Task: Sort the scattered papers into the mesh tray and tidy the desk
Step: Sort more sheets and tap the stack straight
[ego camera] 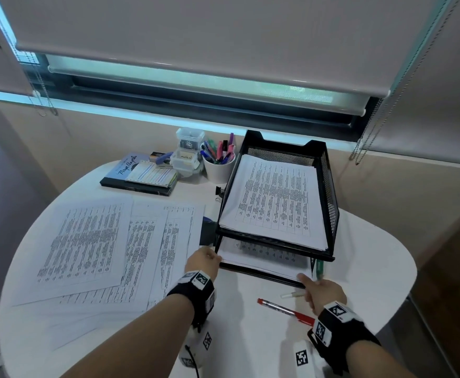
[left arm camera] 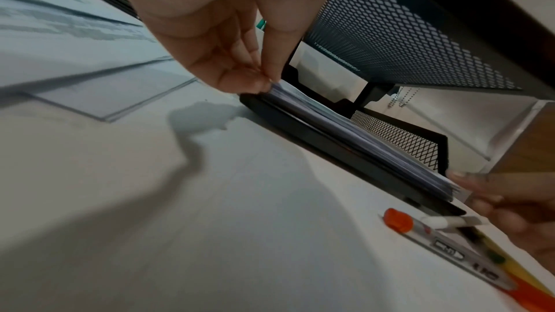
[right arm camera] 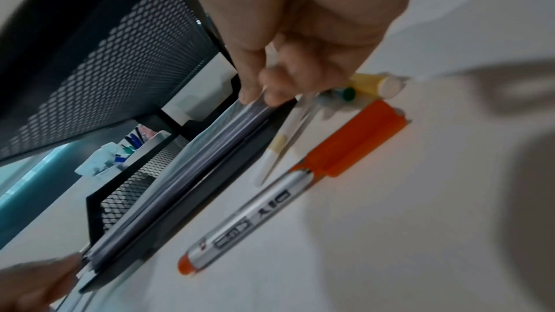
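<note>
A black two-tier mesh tray (ego camera: 330, 186) stands right of centre on the white desk. Its upper tier holds a stack of printed sheets (ego camera: 275, 197). A second paper stack (ego camera: 264, 256) lies in the lower tier, its near edge sticking out. My left hand (ego camera: 218, 258) pinches that stack's near left corner (left arm camera: 277, 88). My right hand (ego camera: 304, 279) pinches the near right corner (right arm camera: 255, 101) between thumb and fingers. Several loose printed sheets (ego camera: 95, 241) lie overlapping on the desk's left half.
A red marker (ego camera: 286, 311), a thin white pen (ego camera: 292, 295) and a green pen (ego camera: 319, 268) lie by my right hand. At the back are a book with index tabs (ego camera: 138, 175), small plastic boxes (ego camera: 188, 151), a pen cup (ego camera: 219, 166) and a binder clip (ego camera: 219, 192).
</note>
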Motion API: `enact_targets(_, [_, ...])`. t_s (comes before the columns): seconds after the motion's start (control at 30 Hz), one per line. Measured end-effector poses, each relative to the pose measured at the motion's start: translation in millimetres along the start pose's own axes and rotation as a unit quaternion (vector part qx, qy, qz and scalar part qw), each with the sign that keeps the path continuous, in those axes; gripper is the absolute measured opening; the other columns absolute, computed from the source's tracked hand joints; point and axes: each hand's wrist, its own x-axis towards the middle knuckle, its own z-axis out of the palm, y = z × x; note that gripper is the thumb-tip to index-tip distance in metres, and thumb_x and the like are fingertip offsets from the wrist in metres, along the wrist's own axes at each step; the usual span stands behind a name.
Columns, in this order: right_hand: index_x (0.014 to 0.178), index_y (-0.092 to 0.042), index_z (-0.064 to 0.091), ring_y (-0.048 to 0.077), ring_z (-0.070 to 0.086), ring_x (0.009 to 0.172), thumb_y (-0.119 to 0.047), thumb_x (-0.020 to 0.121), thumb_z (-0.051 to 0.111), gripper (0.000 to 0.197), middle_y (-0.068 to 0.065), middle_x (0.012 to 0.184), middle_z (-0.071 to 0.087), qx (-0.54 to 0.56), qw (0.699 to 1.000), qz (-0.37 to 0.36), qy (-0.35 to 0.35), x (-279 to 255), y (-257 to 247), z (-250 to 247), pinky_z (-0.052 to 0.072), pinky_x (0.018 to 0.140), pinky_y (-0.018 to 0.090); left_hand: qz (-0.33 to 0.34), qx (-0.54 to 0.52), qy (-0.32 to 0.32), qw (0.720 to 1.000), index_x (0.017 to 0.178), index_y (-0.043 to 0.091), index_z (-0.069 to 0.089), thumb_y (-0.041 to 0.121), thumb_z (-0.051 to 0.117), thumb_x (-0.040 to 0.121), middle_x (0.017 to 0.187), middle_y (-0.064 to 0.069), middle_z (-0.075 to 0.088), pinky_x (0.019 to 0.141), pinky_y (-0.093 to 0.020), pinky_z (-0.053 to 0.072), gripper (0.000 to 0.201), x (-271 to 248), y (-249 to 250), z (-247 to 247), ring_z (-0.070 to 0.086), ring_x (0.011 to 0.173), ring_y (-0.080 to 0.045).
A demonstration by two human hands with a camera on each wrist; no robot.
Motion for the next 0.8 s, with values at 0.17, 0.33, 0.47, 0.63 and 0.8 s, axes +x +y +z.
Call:
enact_targets(0.17, [0.052,-0.009,0.056,0.02,0.047,0.045,-0.039,0.083,0.064,0.044,0.003,0.046,0.056,-0.049,0.994,-0.09,-0.029,-30.5,-10.6,22.3,0.039,0.052,0.026,0.091,0.061,0.01,0.994,0.095,0.015,0.063,0.021,0.057,0.087,0.107,-0.008,0.064,0.086,-0.029,0.045,0.012,-13.9,-12.0,-22.6,0.059,0.1,-0.023])
enact_targets(0.33, [0.061,-0.008,0.052,0.015,0.039,0.037,-0.021,0.084,0.066,0.03,0.009,0.053,0.056,0.038,0.982,-0.138,-0.12,-71.9,-40.8,74.3,0.034,0.04,0.019,0.116,0.13,0.046,0.984,0.099,0.018,0.066,0.02,0.055,0.087,0.115,-0.007,0.06,0.091,-0.03,0.041,0.016,-8.8,-31.9,-71.1,0.055,0.107,-0.023])
enact_targets(0.47, [0.065,-0.009,0.052,0.016,0.042,0.042,-0.015,0.085,0.065,0.025,0.009,0.057,0.056,0.016,0.973,-0.157,-0.17,-92.2,-71.4,117.0,0.031,0.04,0.021,0.094,0.186,0.041,0.977,0.107,0.021,0.065,0.023,0.055,0.089,0.122,-0.005,0.056,0.092,-0.031,0.043,0.021,6.0,-47.8,-127.5,0.054,0.111,-0.023])
enact_targets(0.63, [0.078,-0.012,0.051,0.014,0.046,0.054,-0.021,0.083,0.067,0.019,0.005,0.072,0.054,-0.048,0.965,-0.143,-0.213,-109.6,-90.1,175.1,0.037,0.045,0.019,0.029,0.242,-0.033,0.969,0.132,0.023,0.045,0.034,0.056,0.087,0.136,-0.009,0.043,0.096,-0.033,0.044,0.047,30.8,-77.4,-191.5,0.046,0.122,-0.027])
enact_targets(0.8, [0.101,-0.015,0.051,0.019,0.054,0.091,-0.03,0.076,0.074,0.037,0.007,0.106,0.054,-0.127,0.962,-0.13,-0.206,-113.6,-90.6,226.1,0.046,0.082,0.029,0.0,0.281,-0.081,0.956,0.145,0.028,0.025,0.044,0.061,0.082,0.152,-0.01,0.023,0.111,-0.041,0.031,0.074,58.4,-113.9,-240.3,0.025,0.139,-0.03])
